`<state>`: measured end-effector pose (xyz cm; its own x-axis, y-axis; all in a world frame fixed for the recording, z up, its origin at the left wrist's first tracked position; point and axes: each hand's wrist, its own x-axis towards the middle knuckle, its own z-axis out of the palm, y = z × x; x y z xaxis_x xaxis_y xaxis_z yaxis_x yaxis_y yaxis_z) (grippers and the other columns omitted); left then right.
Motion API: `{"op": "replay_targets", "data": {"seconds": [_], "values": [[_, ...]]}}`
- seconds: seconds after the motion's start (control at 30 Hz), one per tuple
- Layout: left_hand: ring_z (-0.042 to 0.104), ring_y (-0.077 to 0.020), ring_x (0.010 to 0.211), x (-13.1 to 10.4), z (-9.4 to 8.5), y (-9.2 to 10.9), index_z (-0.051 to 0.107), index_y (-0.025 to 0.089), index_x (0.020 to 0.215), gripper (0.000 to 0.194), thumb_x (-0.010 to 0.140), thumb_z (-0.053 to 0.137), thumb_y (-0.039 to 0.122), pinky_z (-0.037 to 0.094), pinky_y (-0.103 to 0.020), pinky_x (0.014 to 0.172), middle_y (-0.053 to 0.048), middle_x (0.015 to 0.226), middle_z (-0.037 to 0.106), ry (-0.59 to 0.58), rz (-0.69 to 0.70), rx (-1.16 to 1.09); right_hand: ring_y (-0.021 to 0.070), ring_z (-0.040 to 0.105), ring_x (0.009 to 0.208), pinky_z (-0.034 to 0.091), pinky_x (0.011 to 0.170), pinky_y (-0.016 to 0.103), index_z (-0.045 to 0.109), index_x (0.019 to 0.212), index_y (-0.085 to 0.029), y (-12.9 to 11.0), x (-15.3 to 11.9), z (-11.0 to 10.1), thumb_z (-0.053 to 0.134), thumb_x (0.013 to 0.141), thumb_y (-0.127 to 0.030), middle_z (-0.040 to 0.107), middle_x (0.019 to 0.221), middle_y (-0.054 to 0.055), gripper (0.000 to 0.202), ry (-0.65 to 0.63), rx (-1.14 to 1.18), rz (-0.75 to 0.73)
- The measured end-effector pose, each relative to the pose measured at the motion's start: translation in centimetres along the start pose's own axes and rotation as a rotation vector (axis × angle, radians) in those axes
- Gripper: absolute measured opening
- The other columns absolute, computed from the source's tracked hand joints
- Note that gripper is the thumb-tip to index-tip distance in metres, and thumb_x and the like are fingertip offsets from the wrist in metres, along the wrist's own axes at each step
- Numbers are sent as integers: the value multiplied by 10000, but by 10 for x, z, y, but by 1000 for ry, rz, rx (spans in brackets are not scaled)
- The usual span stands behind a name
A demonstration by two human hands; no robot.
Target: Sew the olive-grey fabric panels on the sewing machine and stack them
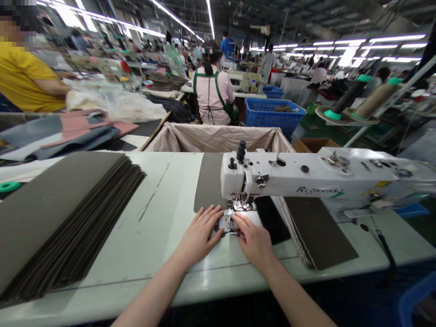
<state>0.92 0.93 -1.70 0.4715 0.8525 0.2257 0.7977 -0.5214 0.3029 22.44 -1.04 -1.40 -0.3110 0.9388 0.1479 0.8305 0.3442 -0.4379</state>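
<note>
My left hand (199, 236) lies flat with its fingers stretched, fingertips at the near edge of a dark olive-grey panel (209, 181). This panel runs back beside the head of a white sewing machine (272, 172). Close by, my right hand (255, 240) has its index finger reaching toward the presser foot (242, 205), the other fingers curled under. Between the hands, a small pair of thread snips (232, 233) shows partly, apparently held in the right fingers; the rest is hidden. The metal needle plate (227, 221) shows between my fingertips.
A thick stack of olive-grey panels (68, 204) lies at left. Right of the needle are a black phone-like slab (272, 220) and more panels (318, 231). A cloth-lined bin (221, 136) stands behind the table (163, 190). Thread cones (374, 100) stand at right; co-workers sit beyond.
</note>
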Motion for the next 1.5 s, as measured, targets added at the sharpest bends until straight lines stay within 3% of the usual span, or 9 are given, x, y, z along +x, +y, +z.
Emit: {"op": "replay_targets", "data": {"seconds": [0.9, 1.3, 1.4, 1.5], "values": [[249, -262, 1435, 1, -1, 1, 363, 250, 1442, 546, 935, 487, 409, 201, -512, 1173, -56, 1533, 343, 13, -17, 1, 195, 572, 1158, 447, 974, 309, 473, 1363, -278, 0, 0, -1, 495, 830, -142, 466, 1453, -5, 551, -12, 29, 0], [214, -285, 1443, 0, 7, -1, 204, 201, 1518, 700, 934, 446, 501, 214, -504, 1155, -116, 1564, 254, 45, 15, 80, 190, 579, 1151, 467, 925, 303, 491, 1343, -274, -3, -2, -5, 490, 857, -186, 487, 1436, 7, 494, 2, -10, 4], [381, -272, 1370, 4, 0, 1, 285, 198, 1486, 673, 923, 456, 524, 245, -479, 1143, -116, 1454, 457, 75, -39, 120, 184, 579, 1150, 463, 931, 305, 495, 1341, -271, -5, -3, -8, 499, 859, -193, 491, 1430, 16, 488, 0, -19, 4], [616, -265, 1107, 4, -12, 1, 447, 161, 1375, 504, 972, 365, 451, 354, -478, 1063, -120, 1091, 691, 137, -191, 172, 180, 584, 1139, 464, 924, 299, 508, 1329, -280, -7, -4, -11, 509, 853, -191, 501, 1421, 6, 484, 0, -13, 10]]}}
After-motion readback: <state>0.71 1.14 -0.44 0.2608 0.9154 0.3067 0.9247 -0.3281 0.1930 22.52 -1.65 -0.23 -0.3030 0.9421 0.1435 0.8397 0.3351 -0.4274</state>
